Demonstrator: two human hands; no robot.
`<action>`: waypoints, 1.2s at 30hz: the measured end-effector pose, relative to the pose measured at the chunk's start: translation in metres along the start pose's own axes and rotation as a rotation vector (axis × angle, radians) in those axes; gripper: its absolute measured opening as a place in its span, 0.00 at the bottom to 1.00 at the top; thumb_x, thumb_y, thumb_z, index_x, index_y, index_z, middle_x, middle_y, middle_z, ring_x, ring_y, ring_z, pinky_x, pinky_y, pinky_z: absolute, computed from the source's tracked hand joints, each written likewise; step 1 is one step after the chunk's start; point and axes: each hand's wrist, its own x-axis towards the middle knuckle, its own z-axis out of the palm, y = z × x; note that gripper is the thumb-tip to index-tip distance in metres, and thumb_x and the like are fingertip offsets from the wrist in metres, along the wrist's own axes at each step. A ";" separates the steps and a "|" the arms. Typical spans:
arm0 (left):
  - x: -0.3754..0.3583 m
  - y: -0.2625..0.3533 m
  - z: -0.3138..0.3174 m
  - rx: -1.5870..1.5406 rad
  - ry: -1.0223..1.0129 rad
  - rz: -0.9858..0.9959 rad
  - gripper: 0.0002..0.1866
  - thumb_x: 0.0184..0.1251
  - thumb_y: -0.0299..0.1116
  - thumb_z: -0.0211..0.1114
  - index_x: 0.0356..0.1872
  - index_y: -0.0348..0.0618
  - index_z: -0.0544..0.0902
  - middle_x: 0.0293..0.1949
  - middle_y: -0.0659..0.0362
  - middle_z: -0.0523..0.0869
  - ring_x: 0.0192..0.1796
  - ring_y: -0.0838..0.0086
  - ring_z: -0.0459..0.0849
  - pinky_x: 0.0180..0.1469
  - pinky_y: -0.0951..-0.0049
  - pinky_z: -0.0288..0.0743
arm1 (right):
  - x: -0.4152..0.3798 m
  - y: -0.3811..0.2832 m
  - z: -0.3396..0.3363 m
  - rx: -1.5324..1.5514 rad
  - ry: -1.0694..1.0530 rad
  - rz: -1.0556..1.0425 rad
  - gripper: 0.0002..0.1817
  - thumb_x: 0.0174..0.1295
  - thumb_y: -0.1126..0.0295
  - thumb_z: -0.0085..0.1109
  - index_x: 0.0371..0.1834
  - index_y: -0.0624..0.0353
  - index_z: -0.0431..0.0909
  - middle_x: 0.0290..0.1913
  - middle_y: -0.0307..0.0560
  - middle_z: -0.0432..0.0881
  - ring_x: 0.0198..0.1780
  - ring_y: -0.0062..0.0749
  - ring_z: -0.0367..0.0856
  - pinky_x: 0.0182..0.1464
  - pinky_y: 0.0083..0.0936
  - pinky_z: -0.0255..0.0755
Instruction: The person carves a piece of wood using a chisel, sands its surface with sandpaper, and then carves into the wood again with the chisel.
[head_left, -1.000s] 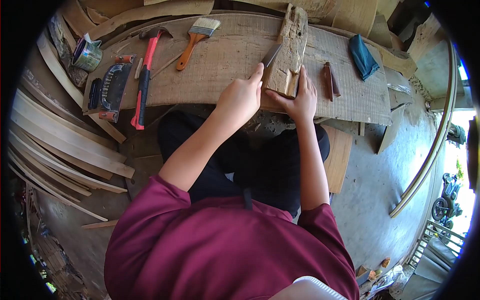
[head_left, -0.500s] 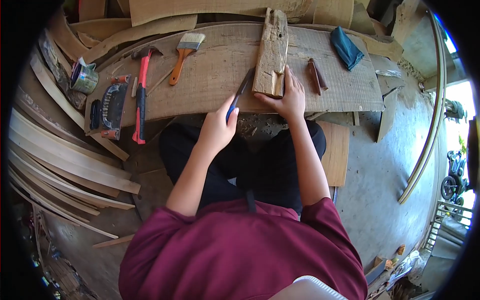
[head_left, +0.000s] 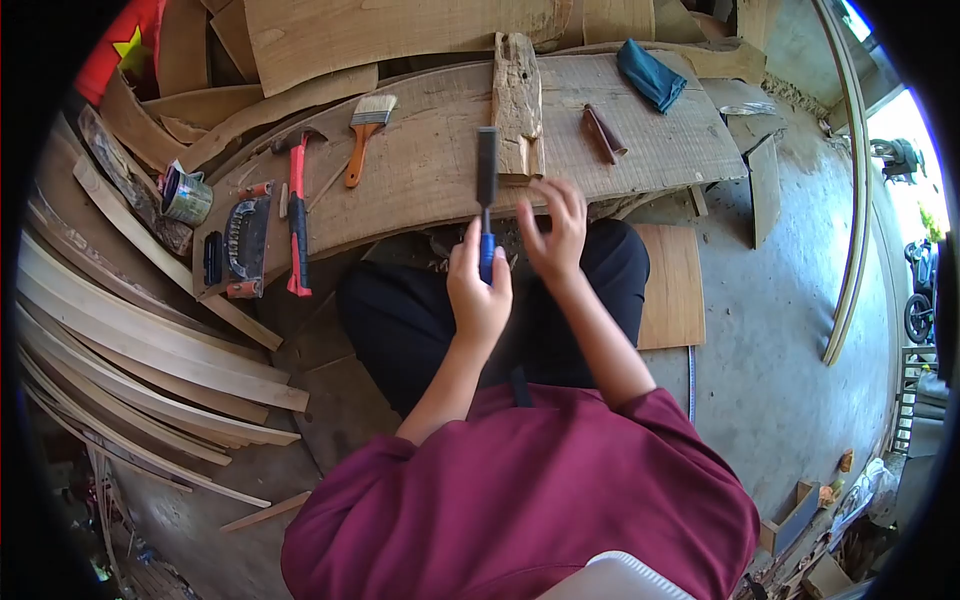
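My left hand [head_left: 481,285] is closed round the blue handle of a chisel [head_left: 487,175], whose flat metal blade points away from me. Just right of the chisel, my right hand [head_left: 558,228] is off the wood, fingers apart and holding nothing. A rough, weathered wood block [head_left: 518,110] lies lengthwise on the plank bench [head_left: 430,160] beyond both hands. The blade overlaps the block's left edge in this view. To the block's right rest a brown tapered piece [head_left: 604,134] and a folded teal cloth [head_left: 651,75].
Left on the bench lie a paintbrush [head_left: 369,135], a red-and-black hammer [head_left: 299,210] and a handled sanding tool [head_left: 242,240]. A tin can [head_left: 187,195] stands behind them. Curved wood strips [head_left: 170,345] are stacked on the left. A wooden board [head_left: 672,285] sits by my right knee.
My right hand has let go of the wood block and drawn back toward me. My left hand has brought the chisel rightward and nearer, its flat face now showing. The head view has shifted.
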 end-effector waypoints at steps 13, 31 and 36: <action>0.035 0.087 -0.119 -0.853 -0.838 0.440 0.13 0.63 0.29 0.63 0.48 0.39 0.84 0.48 0.55 0.81 0.48 0.69 0.80 0.47 0.72 0.73 | -0.045 -0.014 -0.073 0.835 -0.392 0.897 0.18 0.76 0.59 0.46 0.37 0.62 0.79 0.32 0.42 0.84 0.32 0.18 0.80 0.36 0.15 0.72; -0.010 0.180 -0.236 -0.922 -0.314 1.321 0.07 0.70 0.38 0.60 0.32 0.50 0.79 0.35 0.67 0.77 0.35 0.78 0.79 0.31 0.74 0.68 | -0.071 -0.012 -0.068 0.899 -0.391 0.824 0.12 0.75 0.64 0.48 0.39 0.62 0.74 0.31 0.37 0.76 0.33 0.18 0.74 0.38 0.17 0.70; -0.017 0.181 -0.244 -0.762 -0.014 1.437 0.07 0.70 0.37 0.60 0.34 0.49 0.81 0.42 0.63 0.79 0.41 0.74 0.79 0.35 0.70 0.70 | -0.073 -0.010 -0.074 0.879 -0.389 0.847 0.12 0.76 0.64 0.48 0.39 0.62 0.74 0.30 0.37 0.76 0.32 0.18 0.74 0.37 0.17 0.70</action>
